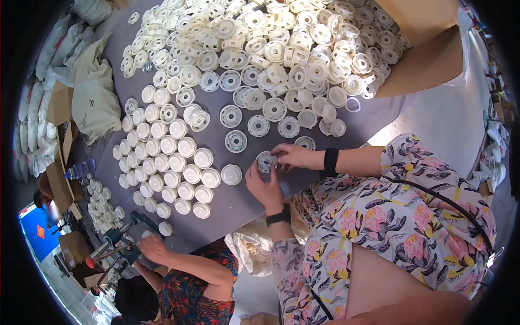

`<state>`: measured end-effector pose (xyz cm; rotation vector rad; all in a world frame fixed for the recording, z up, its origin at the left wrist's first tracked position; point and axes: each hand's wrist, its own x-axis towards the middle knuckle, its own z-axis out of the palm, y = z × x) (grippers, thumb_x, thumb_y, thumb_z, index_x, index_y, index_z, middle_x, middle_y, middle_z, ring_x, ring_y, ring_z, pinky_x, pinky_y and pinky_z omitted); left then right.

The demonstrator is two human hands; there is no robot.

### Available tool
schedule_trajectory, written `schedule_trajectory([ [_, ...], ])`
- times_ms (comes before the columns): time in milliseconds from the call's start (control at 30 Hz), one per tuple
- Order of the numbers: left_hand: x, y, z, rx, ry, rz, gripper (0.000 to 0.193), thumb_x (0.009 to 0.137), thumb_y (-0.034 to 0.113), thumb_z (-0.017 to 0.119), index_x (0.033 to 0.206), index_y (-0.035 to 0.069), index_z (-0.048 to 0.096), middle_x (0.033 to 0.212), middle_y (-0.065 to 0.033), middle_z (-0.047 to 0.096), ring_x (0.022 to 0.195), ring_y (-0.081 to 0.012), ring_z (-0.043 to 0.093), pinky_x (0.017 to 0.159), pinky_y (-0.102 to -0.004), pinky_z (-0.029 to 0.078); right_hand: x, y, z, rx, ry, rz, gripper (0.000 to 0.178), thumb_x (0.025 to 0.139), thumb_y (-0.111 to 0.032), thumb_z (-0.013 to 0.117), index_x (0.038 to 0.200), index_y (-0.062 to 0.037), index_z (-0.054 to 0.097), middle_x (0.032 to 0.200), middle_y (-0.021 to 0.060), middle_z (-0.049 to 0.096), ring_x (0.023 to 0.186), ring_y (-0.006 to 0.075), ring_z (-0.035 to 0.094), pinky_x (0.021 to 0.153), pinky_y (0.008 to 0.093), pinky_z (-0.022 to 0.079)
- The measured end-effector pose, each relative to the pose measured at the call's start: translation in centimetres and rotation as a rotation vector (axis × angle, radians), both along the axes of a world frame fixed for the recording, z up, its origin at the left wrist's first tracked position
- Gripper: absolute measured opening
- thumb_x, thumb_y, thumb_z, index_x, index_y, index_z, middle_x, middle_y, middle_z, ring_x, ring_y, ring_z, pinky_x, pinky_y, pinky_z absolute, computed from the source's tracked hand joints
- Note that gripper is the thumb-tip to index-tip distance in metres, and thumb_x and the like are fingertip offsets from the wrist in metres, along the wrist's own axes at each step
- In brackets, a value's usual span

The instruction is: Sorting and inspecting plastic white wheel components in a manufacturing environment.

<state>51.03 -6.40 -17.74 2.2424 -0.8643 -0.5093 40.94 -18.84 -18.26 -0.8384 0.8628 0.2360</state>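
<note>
Close to the table edge, my left hand [264, 188] has its fingers and thumb curled round a round plastic part [265, 162], whitish with a greyish centre. My right hand [294, 156] comes in from the right, its fingertips closed at the part's right side; whatever small piece may be between them cannot be made out. A single capped white disc [231, 175] lies just left of my left hand. Loose white slotted rings [258, 125] lie flat beyond my hands, and another ring [305, 143] rests partly behind my right wrist.
A big heap of white plastic rings [276, 51] covers the far table beside an open cardboard box [425, 70]. Closely set rows of domed white discs [177, 162] stand at left. A co-worker's hand [154, 248] works at a green hand press [130, 252].
</note>
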Motion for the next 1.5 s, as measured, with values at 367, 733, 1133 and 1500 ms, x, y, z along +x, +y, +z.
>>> schedule_trajectory([
  [367, -1.7, -0.7, -1.2, 0.065, -0.308, -0.314, 0.047, 0.073, 0.027, 0.069, 0.110, 0.002, 0.054, 0.113, -0.0213, 0.053, 0.100, -0.0389, 0.051, 0.083, -0.0466, 0.041, -21.5, -8.9, 1.2, 0.028, 0.235, -0.093, 0.025, 0.083, -0.020, 0.049, 0.097, -0.0026, 0.060, 0.075, 0.0062, 0.061, 0.063, 0.0153, 0.059, 0.054, 0.0304, 0.049],
  [733, -0.3, -2.2, 3.1, -0.077, -0.376, -0.242, 0.050, 0.079, 0.031, 0.065, 0.116, 0.001, 0.052, 0.117, -0.0241, 0.049, 0.104, -0.0399, 0.049, 0.085, -0.0522, 0.038, -43.4, -17.6, 7.7, -1.041, 0.968, -0.994, 0.028, 0.083, -0.019, 0.046, 0.097, -0.0001, 0.062, 0.088, 0.0153, 0.064, 0.077, 0.0244, 0.062, 0.070, 0.0354, 0.050],
  [1133, 0.7, -1.7, 4.6, 0.162, -0.346, -0.323, 0.034, 0.087, 0.028, 0.055, 0.106, 0.000, 0.054, 0.118, -0.0219, 0.046, 0.109, -0.0377, 0.046, 0.087, -0.0502, 0.037, -45.8, -28.2, 11.9, -0.970, 1.502, 0.054, 0.100, 0.054, -0.054, 0.073, 0.138, -0.0219, 0.031, 0.142, 0.0188, 0.025, 0.129, 0.0449, 0.021, 0.104, 0.0532, 0.025],
  [1500, 1.3, -3.4, 0.7, 0.048, -0.219, -0.407, 0.024, 0.082, 0.015, 0.059, 0.099, -0.002, 0.058, 0.117, -0.0246, 0.048, 0.108, -0.0394, 0.046, 0.089, -0.0509, 0.035, -41.9, -22.2, 11.0, -1.300, 1.382, 0.188, 0.058, 0.063, -0.044, 0.071, 0.108, -0.0092, 0.059, 0.115, 0.0132, 0.050, 0.112, 0.0296, 0.043, 0.091, 0.0421, 0.040],
])
